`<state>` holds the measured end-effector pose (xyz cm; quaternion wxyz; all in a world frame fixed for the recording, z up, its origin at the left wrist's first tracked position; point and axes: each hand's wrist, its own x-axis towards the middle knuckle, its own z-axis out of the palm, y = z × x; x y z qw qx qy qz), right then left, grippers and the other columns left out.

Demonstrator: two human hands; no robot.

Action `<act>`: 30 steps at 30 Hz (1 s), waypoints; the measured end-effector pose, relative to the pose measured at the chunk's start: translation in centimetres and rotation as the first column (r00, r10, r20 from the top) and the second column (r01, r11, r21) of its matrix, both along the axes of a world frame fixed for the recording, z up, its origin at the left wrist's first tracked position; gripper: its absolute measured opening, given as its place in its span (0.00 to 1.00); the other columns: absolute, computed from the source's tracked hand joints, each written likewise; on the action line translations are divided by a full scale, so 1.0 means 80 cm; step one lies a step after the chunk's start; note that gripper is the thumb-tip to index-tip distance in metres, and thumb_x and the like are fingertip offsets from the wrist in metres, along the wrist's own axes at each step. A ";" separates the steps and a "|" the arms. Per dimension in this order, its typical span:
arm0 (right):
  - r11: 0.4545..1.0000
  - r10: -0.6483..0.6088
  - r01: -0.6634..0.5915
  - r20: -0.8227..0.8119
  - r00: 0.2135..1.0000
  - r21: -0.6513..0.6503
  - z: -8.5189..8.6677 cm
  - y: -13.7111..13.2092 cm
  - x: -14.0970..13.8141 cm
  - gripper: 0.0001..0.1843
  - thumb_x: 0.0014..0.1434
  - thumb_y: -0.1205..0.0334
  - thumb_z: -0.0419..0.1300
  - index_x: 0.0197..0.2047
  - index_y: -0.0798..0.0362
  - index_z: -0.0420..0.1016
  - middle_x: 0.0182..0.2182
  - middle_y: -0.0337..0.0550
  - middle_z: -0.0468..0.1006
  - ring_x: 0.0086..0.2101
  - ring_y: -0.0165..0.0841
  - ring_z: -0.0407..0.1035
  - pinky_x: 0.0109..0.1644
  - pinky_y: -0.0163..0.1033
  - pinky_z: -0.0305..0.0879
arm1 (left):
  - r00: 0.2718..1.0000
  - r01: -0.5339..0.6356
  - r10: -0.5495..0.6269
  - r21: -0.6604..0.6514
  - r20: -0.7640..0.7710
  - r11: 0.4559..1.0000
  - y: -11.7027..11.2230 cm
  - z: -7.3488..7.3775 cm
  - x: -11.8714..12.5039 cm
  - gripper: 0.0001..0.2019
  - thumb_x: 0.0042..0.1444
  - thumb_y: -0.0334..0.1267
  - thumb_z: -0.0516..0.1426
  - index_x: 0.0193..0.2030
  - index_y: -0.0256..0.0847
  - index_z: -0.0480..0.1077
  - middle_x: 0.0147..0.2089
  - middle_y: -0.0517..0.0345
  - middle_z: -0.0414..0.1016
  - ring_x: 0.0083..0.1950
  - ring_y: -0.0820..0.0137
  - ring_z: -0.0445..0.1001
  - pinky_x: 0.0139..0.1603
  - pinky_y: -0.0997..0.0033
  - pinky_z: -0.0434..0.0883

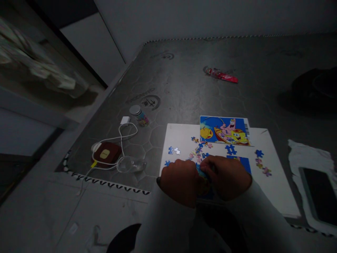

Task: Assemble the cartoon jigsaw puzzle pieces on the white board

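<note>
My left hand [180,181] is closed, knuckles up, over the near part of a white board [273,182]; its fingertips are hidden. Close beside it, my right hand [230,177] has thumb and forefinger pinched at a blue jigsaw piece [199,169], partly covered by the hands. Below them lies a joined part of the jigsaw [243,163], mostly hidden. Loose jigsaw pieces [196,151] lie heaped just beyond my fingers. More pieces [259,160] sit on the board's right side, and a few [173,150] on its left. A cartoon picture card [225,130] rests at the far edge.
Left of the board are a clear plastic cup [131,164], a brown box [106,154] with a white cable [119,137], and a small lidded jar [139,115]. A phone [318,195] lies on white tissue [310,154] at right. A red wrapper [222,75] lies farther back.
</note>
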<state>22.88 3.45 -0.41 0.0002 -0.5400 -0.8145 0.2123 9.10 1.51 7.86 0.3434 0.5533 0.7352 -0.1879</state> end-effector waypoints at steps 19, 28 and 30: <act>0.995 -0.095 0.094 0.016 0.995 0.015 0.010 -0.006 0.000 0.10 0.62 0.63 0.59 0.37 0.45 0.82 0.30 0.36 0.84 0.31 0.35 0.77 0.34 0.38 0.62 | 0.997 0.071 -0.071 0.025 -0.008 0.997 -0.008 -0.004 0.002 0.15 0.69 0.40 0.53 0.52 0.40 0.79 0.53 0.44 0.81 0.52 0.52 0.80 0.45 0.59 0.74; 0.994 -0.060 0.067 -0.075 0.995 0.089 0.011 -0.014 0.007 0.10 0.61 0.63 0.58 0.32 0.44 0.81 0.28 0.34 0.84 0.26 0.34 0.76 0.29 0.37 0.62 | 0.995 -0.044 0.062 0.235 -0.071 0.971 -0.025 -0.007 -0.076 0.09 0.63 0.48 0.60 0.41 0.53 0.81 0.44 0.56 0.84 0.46 0.55 0.81 0.43 0.58 0.71; 0.993 -0.064 0.071 -0.078 0.995 0.093 0.013 -0.013 0.012 0.11 0.61 0.63 0.57 0.31 0.44 0.81 0.27 0.34 0.83 0.25 0.34 0.75 0.28 0.37 0.61 | 0.985 -0.096 0.135 0.312 -0.105 0.945 -0.028 -0.009 -0.098 0.07 0.61 0.48 0.61 0.40 0.55 0.82 0.42 0.58 0.85 0.46 0.56 0.81 0.43 0.60 0.70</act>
